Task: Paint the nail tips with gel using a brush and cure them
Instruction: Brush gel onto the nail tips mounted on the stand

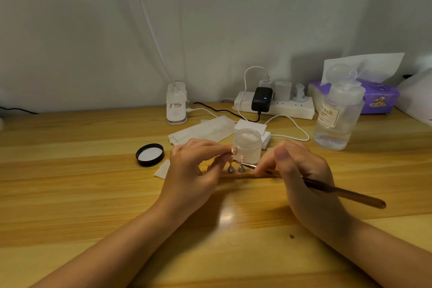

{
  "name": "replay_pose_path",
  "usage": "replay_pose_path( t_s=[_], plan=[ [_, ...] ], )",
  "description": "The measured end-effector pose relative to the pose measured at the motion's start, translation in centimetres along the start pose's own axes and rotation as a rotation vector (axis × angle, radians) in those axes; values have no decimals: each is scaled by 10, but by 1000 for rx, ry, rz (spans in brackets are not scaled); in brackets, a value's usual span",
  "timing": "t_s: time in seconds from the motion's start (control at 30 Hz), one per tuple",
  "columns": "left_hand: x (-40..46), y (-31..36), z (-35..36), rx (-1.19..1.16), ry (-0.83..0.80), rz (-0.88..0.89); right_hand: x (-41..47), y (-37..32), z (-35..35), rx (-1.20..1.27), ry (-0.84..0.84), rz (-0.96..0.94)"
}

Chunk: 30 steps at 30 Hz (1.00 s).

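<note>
1. Nail tip (233,150): pinched in the left hand (194,170) fingers, above the table (93,194), before the jar (247,146).
2. Brush (327,188): gripped by the right hand (301,175), bristles at a second tip (242,159).

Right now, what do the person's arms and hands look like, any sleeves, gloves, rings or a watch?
Both forearms are bare up to the frame edge, with no sleeve showing. The left hand and right hand wear no gloves, and no ring, watch or bracelet is visible. The one clearly seen fingernail, on the right hand, looks short and unpainted.
</note>
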State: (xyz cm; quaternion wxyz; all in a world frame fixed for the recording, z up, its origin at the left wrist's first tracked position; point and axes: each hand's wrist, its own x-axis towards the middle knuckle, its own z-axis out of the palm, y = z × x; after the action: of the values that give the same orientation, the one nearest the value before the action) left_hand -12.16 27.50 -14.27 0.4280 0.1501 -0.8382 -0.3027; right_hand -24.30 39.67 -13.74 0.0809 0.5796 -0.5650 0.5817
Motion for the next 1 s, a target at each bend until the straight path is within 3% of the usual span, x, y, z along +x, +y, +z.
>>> replay_pose_path(
  t_s=[0.17,0.33,0.47,0.63,0.8,1.0],
  plan=[
    [0,0,0,5,-9,5,2,1,1,-44,-23,65],
    [0,0,-1,13,0,0,0,1,1,-7,5,-10],
    [0,0,-1,13,-14,3,1,2,2,-12,-16,93],
    [0,2,0,25,-9,4,-1,0,3,-9,-22,8],
    [0,2,0,27,-14,-12,2,1,2,-29,-7,78],
    [0,2,0,37,-4,-17,-1,2,1,-2,-24,22]
  ],
)
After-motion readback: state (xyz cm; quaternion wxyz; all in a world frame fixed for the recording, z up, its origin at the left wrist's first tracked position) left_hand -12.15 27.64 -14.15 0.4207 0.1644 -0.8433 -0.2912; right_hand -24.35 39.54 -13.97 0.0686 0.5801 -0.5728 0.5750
